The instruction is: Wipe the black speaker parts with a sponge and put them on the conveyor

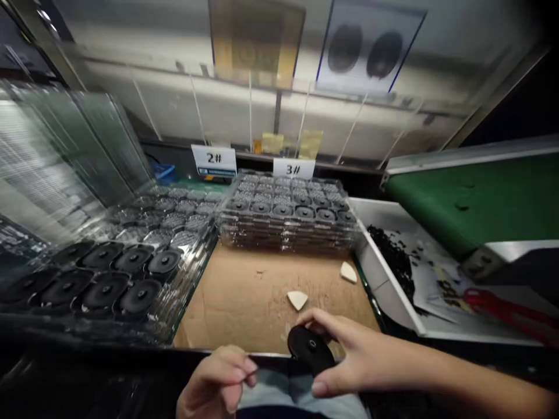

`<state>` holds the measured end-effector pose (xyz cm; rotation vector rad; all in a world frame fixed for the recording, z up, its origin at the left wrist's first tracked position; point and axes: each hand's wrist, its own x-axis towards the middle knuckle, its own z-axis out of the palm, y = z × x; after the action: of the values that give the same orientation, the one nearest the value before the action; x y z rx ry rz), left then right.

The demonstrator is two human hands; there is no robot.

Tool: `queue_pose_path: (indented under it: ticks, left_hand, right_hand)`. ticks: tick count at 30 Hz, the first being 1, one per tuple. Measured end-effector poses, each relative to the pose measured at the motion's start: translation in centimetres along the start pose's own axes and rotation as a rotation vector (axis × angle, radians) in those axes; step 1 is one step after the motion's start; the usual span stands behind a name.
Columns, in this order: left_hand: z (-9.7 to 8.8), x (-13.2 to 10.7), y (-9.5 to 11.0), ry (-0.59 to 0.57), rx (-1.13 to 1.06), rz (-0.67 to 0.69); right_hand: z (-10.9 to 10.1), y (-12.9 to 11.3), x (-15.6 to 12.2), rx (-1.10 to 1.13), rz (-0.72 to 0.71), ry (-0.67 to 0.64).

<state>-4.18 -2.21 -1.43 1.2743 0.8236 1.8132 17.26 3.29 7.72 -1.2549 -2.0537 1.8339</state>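
My right hand (349,352) grips a black oval part (308,346) with a small raised ring near its middle, fingers at its far edge and thumb at its near side. It is held tilted over the front edge of a cardboard sheet (244,291). To its left, my left hand (218,378) is curled, its fingertips drawn in toward the thumb; whether something small is between them I cannot tell. Two off-white wedge-shaped pieces lie on the cardboard: a nearer wedge (297,299) just beyond my right hand, and a farther wedge (348,272) near the right edge.
Stacked clear plastic trays (283,230) with similar black parts stand behind the cardboard; another tray stack (140,297) is on the left. At right, a white bin (384,279) holds small black scraps beside a red-handled tool (493,305) and under a green conveyor belt (480,198).
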Motion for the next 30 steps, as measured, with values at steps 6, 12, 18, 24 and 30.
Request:
queue_pose_path:
  ticks: [6, 12, 18, 24, 30]
  left_hand:
    - [1.0, 0.6, -2.0, -0.691, 0.391, 0.302]
    - [1.8, 2.1, -3.3, -0.911, 0.350, -0.187]
    - [1.1, 3.3, -4.7, -0.909, 0.429, -0.110]
    - [1.0, 3.0, -6.0, 0.004, -0.187, -0.980]
    - [0.9, 3.0, -6.6, 0.273, -0.592, -1.201]
  right_hand:
    - [5.0, 7.5, 0.9, 0.822, -0.021, -0.041]
    - [7.8, 9.7, 2.7, 1.062, -0.103, 0.110]
    - [5.0, 8.7, 3.3, 0.601, 0.002, 0.242]
    - [1.2, 11.9, 7.2, -0.217, 0.114, 0.849]
    - [2.4, 15.1, 10.5, -0.299, -0.019, 0.840]
